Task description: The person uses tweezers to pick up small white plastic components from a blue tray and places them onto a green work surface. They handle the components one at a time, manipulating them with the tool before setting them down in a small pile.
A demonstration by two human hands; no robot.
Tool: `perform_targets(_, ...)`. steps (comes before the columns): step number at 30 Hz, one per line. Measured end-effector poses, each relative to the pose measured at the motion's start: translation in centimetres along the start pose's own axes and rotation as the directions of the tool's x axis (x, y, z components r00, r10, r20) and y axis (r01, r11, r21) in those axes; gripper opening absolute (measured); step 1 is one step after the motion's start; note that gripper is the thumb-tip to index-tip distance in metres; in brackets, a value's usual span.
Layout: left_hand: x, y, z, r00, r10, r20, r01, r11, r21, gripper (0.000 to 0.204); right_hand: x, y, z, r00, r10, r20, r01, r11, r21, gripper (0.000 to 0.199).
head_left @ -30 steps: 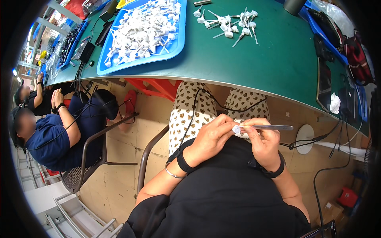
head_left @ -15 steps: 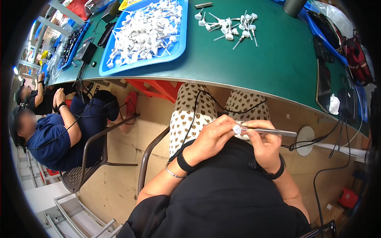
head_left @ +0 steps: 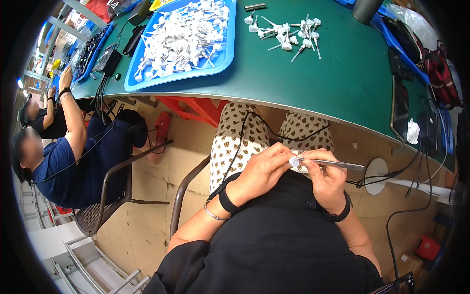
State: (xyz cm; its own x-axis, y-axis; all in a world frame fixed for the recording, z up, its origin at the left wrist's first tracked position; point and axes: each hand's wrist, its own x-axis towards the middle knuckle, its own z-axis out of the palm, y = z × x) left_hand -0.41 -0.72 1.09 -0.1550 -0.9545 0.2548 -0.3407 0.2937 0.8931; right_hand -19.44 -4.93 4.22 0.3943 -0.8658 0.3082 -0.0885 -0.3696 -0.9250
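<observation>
Presumably for steadiness, the left hand (head_left: 264,171) braces a small white piece (head_left: 293,161) above the lap, its fingers pinched on the edge, while the right hand's (head_left: 326,182) fingers clamp a slim, smooth, tweezer-like metal tool (head_left: 339,164), its tip at the piece, too small to tell whether gripping it. Beyond, on the green desk (head_left: 342,63), a shallow blue plastic tray (head_left: 183,77) corrals heaped white parts (head_left: 183,39) within its raised rim, and a loose cluster (head_left: 286,36), knob-headed and thin-stemmed, lies beside it, probably for easy reach.
</observation>
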Motion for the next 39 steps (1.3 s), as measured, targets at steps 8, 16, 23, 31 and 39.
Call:
perform_targets(8, -0.1, -0.2, 0.1, 0.999, -0.038, 0.002, 0.038, 0.999, -0.011, 0.019, -0.1, 0.1, 0.1, 0.998, 0.055, -0.024, -0.054, 0.997, 0.051, 0.009)
perform_targets(16, -0.1, -0.3, 0.2, 1.0, -0.025, -0.001, 0.025, 1.0, -0.018, 0.017, -0.1, 0.0, 0.2, 0.997, 0.069, -0.028, -0.067, 0.996, 0.063, 0.008)
perform_targets(23, -0.1, -0.2, 0.3, 1.0, -0.023, -0.013, 0.023, 0.999, -0.026, 0.017, -0.2, 0.0, 0.2, 0.997, 0.064, -0.042, -0.06, 0.993, 0.099, 0.008)
perform_targets(31, -0.1, -0.2, 0.4, 1.0, 0.003, -0.029, -0.004, 1.0, -0.025, 0.022, 0.7, -0.3, -0.4, 0.991, -0.109, 0.078, 0.12, 0.979, -0.165, 0.009)
perform_targets(39, 0.0, -0.5, 0.0, 0.999, 0.042, 0.03, -0.041, 0.998, -0.049, 0.022, 0.6, -1.2, -0.9, 0.993, 0.043, 0.109, -0.023, 0.984, -0.179, 0.01)
